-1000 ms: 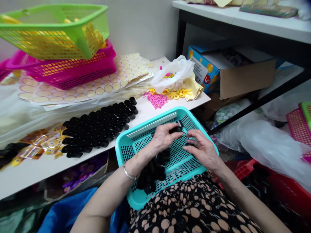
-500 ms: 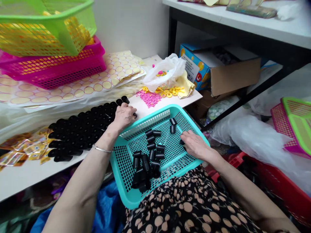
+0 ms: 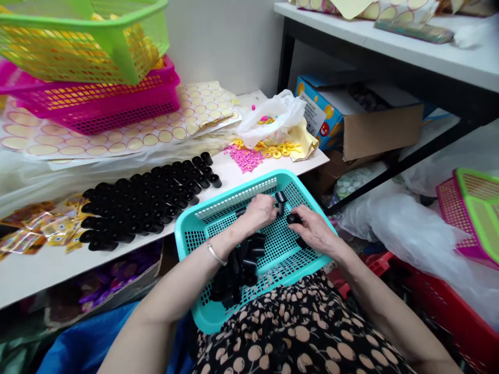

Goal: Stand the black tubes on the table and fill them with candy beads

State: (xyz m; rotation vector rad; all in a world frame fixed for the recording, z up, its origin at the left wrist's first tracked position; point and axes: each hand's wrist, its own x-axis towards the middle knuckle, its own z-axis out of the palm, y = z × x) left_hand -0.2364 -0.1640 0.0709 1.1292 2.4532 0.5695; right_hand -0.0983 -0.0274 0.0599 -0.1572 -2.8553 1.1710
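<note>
A turquoise mesh basket point(image 3: 186, 221) rests on my lap with several short black plastic cylinders point(image 3: 249, 262) lying loose in it. My left hand point(image 3: 260, 212) is over the basket's middle, its fingers curled against an upright black cylinder near the far side. At the basket's right side my right hand point(image 3: 312, 228) pinches another black cylinder point(image 3: 293, 218) between thumb and fingers, its hollow end turned up. On the white table point(image 3: 228, 179) to the left, many more black cylinders point(image 3: 144, 200) stand upright in close rows.
Pink bits point(image 3: 246, 158) and yellow rings point(image 3: 277, 150) lie beside a white plastic bag point(image 3: 273, 111). Stacked green point(image 3: 136, 47) and magenta point(image 3: 171, 96) baskets stand back left, near small yellow packets point(image 3: 50, 226). An open carton point(image 3: 380, 127) sits under a black-legged table point(image 3: 390, 41) at right.
My left hand has left a black cylinder at the near right end of the rows and moved right into the basket. My right hand has raised and turned a cylinder. The view has shifted slightly.
</note>
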